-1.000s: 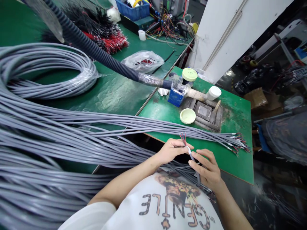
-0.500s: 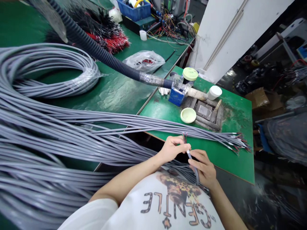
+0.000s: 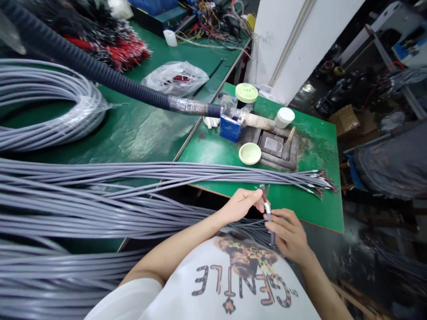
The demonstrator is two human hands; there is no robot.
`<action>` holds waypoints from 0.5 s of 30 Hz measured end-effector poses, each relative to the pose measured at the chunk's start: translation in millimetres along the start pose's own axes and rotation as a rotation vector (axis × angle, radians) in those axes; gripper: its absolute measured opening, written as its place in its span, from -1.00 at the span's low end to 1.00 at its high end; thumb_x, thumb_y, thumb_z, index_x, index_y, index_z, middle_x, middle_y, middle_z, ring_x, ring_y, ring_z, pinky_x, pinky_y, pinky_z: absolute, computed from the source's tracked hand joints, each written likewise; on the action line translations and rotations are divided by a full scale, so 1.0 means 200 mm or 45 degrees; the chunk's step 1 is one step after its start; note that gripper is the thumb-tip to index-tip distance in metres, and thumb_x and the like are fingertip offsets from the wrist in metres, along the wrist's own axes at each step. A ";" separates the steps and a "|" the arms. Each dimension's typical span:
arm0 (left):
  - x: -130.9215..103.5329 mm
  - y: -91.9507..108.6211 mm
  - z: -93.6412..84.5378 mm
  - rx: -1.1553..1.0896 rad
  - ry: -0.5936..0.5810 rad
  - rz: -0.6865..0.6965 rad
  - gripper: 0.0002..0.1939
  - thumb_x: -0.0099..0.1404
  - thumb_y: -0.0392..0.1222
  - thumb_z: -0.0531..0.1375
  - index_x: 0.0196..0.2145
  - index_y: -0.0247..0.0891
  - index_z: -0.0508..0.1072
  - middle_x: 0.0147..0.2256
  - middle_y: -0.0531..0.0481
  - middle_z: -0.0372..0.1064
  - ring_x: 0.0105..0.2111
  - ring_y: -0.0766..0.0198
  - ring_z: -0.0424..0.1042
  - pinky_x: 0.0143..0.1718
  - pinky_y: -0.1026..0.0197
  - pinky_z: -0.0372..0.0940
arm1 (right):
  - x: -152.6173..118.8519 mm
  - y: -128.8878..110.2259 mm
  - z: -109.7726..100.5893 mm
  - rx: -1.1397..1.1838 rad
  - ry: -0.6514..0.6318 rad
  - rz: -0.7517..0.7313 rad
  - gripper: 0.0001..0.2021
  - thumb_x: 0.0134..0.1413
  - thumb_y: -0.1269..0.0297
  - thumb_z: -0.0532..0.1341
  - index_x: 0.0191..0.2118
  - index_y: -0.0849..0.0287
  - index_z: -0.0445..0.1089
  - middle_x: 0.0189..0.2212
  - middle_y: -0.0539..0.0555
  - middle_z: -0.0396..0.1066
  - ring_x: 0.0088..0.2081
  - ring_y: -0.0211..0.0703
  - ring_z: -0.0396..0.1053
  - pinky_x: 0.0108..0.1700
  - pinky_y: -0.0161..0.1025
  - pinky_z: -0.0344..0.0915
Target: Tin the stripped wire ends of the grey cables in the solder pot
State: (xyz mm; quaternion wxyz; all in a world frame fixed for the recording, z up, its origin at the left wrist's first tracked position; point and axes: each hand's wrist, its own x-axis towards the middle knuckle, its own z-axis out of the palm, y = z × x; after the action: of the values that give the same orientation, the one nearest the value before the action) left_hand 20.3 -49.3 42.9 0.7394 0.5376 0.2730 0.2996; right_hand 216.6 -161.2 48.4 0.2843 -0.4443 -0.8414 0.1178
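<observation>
In front of my chest I hold the end of a grey cable (image 3: 272, 238), with a white band near its tip and thin dark and reddish wires (image 3: 264, 192) fanning out above it. My left hand (image 3: 243, 205) pinches at these wires from the left; they are slightly blurred. Lower down, the fingers of my right hand (image 3: 288, 233) are closed on the grey sheath. Just beyond my hands, a bundle of grey cables (image 3: 233, 173) lies across the green table, their stripped ends (image 3: 322, 183) pointing right.
A soldering pot (image 3: 273, 144) is set among grime on the green table (image 3: 320, 146), near a pale yellow dish (image 3: 250, 153) and a white tub (image 3: 284, 117). A ribbed hose (image 3: 133, 86) reaches over from the left. Coiled grey cable (image 3: 83, 111) and a plastic bag (image 3: 176, 78) lie left.
My view has shifted, so the table things appear further left. My left hand has moved from the white band up to the wires; my right hand stays on the cable.
</observation>
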 end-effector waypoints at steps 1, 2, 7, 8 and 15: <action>0.01 0.00 0.00 0.116 -0.017 0.039 -0.44 0.36 0.12 -0.01 -0.47 -0.36 0.55 -0.38 -0.16 0.52 -0.39 0.25 0.43 -0.28 0.21 0.31 | -0.08 0.01 -0.05 -0.103 0.014 0.095 -0.59 0.04 0.56 0.11 -0.01 0.07 0.39 -0.08 0.11 0.50 0.02 0.00 0.36 -0.01 0.04 0.31; 0.02 -0.01 -0.01 0.275 -0.006 0.107 -0.51 0.36 0.09 0.02 -0.38 -0.34 0.57 -0.32 -0.16 0.53 -0.34 0.23 0.44 -0.24 0.20 0.30 | -0.18 0.01 -0.10 -0.207 0.051 0.222 -0.62 0.05 0.55 0.11 -0.03 0.07 0.40 -0.11 0.10 0.52 -0.02 -0.01 0.39 -0.02 0.01 0.33; 0.09 -0.03 -0.10 1.147 0.208 0.485 -0.71 0.34 -0.09 0.10 -0.11 -0.26 0.52 -0.18 -0.16 0.51 -0.19 0.13 0.37 -0.11 0.06 0.20 | -0.57 -0.01 -0.30 -0.560 -0.308 0.929 -0.73 0.16 0.26 0.13 -0.06 0.04 0.45 -0.30 0.08 0.56 -0.35 -0.01 0.52 -0.33 -0.12 0.42; 0.10 -0.03 -0.12 1.277 0.262 0.495 -0.71 0.35 -0.11 0.09 -0.08 -0.26 0.50 -0.15 -0.16 0.49 -0.16 0.11 0.35 -0.12 0.05 0.18 | -0.60 -0.02 -0.31 -0.529 -0.376 1.001 -0.73 0.17 0.22 0.12 -0.05 0.03 0.45 -0.32 0.06 0.57 -0.38 -0.02 0.53 -0.36 -0.14 0.42; 0.11 0.04 -0.25 1.768 0.502 0.267 -0.76 0.34 -0.10 0.10 -0.17 -0.22 0.49 -0.20 -0.14 0.45 -0.16 0.05 0.30 -0.19 0.04 0.11 | -0.36 -0.03 -0.11 0.058 -0.450 0.965 -0.71 0.23 0.19 0.08 -0.03 0.10 0.43 -0.23 0.10 0.56 -0.25 -0.08 0.52 -0.21 -0.18 0.42</action>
State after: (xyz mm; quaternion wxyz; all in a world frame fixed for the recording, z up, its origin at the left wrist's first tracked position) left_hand -1.8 0.0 35.3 0.1323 0.8421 0.4753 0.2179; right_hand 257.8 -225.4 42.6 0.0817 -0.6890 -0.6515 0.3069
